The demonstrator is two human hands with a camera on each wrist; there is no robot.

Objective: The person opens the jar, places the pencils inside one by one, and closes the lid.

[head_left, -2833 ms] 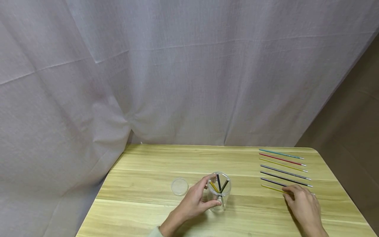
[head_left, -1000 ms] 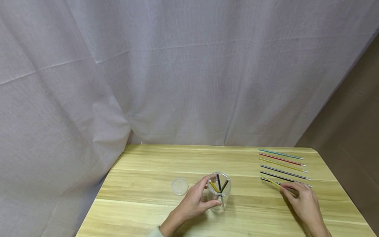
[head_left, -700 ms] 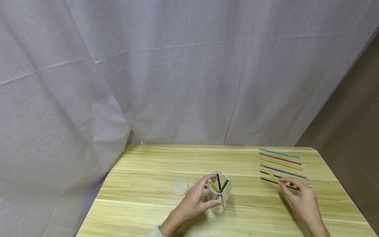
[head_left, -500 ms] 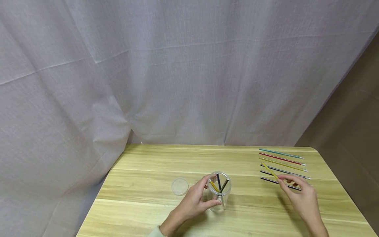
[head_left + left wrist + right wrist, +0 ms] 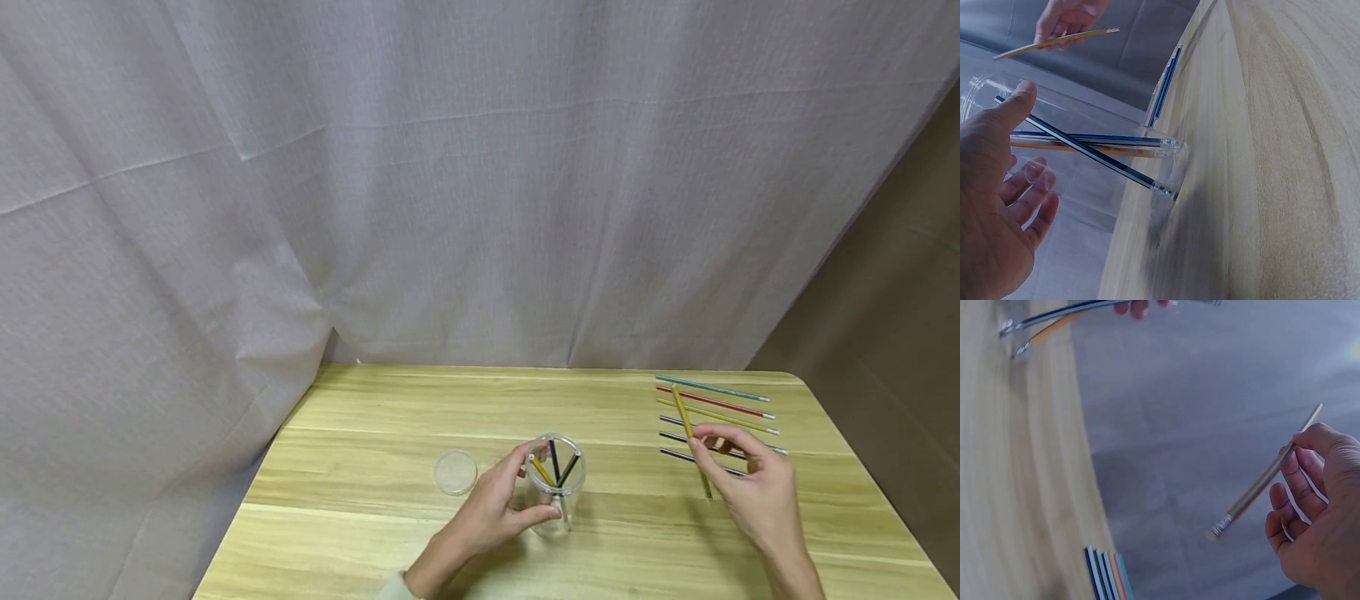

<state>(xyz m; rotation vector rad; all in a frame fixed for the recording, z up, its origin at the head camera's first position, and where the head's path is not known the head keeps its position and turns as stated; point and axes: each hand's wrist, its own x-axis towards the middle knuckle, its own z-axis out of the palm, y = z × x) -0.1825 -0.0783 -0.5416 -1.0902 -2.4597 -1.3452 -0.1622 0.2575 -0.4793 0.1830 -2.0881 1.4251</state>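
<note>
My left hand [image 5: 491, 508] grips a clear jar [image 5: 564, 508] that stands on the table, thumb on the near side and fingers round the back. Inside the jar, 3 pencils lean with their eraser ends at the bottom: a yellow pencil [image 5: 542, 472] and two dark ones [image 5: 1091, 150]. Above the table to the right, my right hand [image 5: 753, 487] pinches a yellow pencil [image 5: 681, 408] between thumb and fingertips. That pencil is steeply tilted, its eraser end [image 5: 1219, 527] pointing down in the right wrist view.
Several pencils lie in a row at the right: teal [image 5: 712, 388], red [image 5: 716, 403], yellow [image 5: 727, 418] and dark ones [image 5: 678, 456], partly behind my right hand. A round clear lid [image 5: 454, 472] lies left of the jar. A grey curtain [image 5: 480, 208] hangs behind the wooden table [image 5: 375, 433].
My right hand has picked up the nearest yellow pencil from the row, lifted it and turned it from lying flat to steep. The left hand and jar have stayed put.
</note>
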